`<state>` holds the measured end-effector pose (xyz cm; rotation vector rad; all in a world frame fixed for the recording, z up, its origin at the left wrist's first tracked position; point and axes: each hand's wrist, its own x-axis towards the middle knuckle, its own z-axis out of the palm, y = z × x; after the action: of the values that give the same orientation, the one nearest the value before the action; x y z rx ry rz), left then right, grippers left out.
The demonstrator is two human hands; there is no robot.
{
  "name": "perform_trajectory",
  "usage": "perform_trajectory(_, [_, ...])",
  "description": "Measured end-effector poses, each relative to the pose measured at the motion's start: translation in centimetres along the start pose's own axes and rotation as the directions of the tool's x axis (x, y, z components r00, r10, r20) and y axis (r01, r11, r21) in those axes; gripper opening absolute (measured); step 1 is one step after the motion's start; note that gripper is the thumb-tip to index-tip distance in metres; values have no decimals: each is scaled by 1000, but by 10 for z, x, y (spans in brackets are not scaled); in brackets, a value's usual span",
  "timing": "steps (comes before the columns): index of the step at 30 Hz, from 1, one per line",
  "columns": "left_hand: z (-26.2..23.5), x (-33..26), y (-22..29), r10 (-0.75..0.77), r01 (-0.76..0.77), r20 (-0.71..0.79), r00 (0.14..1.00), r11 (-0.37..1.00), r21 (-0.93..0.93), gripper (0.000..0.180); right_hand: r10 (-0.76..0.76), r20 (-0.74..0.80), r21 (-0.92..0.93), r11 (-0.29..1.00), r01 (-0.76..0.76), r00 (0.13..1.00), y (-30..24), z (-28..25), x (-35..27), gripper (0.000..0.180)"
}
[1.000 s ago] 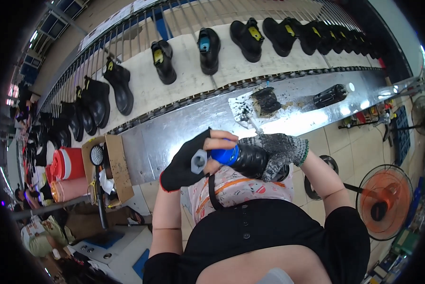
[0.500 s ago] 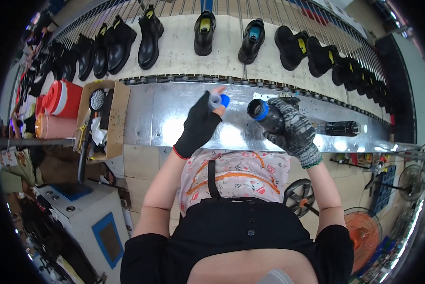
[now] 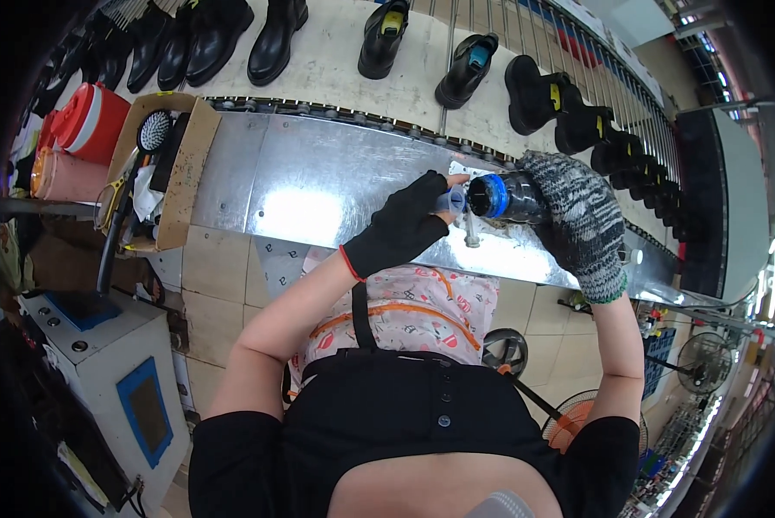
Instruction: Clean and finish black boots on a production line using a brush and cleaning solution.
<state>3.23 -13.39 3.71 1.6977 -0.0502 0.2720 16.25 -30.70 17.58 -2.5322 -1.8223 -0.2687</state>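
My left hand [image 3: 405, 216], in a black fingerless glove, pinches a small translucent cup-shaped piece with a blue part, like a bottle cap [image 3: 450, 202]. Right in front of it is the mouth of a dark plastic bottle [image 3: 526, 200] with a blue neck ring. Tipped on its side, mouth to the left, the bottle is gripped by my right hand [image 3: 579, 211] in a grey-and-black knit glove. Whether cap and bottle touch, I cannot tell. Below the bottle's mouth, a small pale piece [image 3: 472, 235] shows against the metal ledge [image 3: 318, 173].
Black boots and shoes [image 3: 379, 43] line the pale conveyor [image 3: 336, 86] beyond the ledge. At left stand a cardboard box [image 3: 180, 207] with a brush [image 3: 154, 131] and a red jug [image 3: 90, 121]. Past my right wrist, a white bottle end [image 3: 633, 256] shows. A fan [image 3: 702, 363] stands lower right.
Both hands have shifted right relative to the ledge and come together. The cap is now close to the bottle's mouth, and the bottle has tipped further toward level. The whole view has turned.
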Motion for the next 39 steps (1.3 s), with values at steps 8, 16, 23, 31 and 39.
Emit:
perform_trajectory(8, [3,2,5,36,-36,5,999,999,27,47,-8,46,-52,999,10,999,1,-9,2,49])
perform_trajectory(16, [7,1,-3,115,-112,-65,991,993,48,47,-43,52,-127,991,49,998,-2,-15,8,45])
perform_trajectory(23, [6,-2,-1,76,-70,-78,994,994,78,48,-69,52,-148,986,76,996,-1,-15,11,43])
perform_trajectory(31, [5,0,-1,40,-37,-52,998,997,61,46,-76,61,-148,985,84,995,2,-16,12,44])
perform_trajectory(39, [12,3,-10,203,-196,-121,972,978,65,46,-55,77,-185,980,68,996,0,-22,10,47])
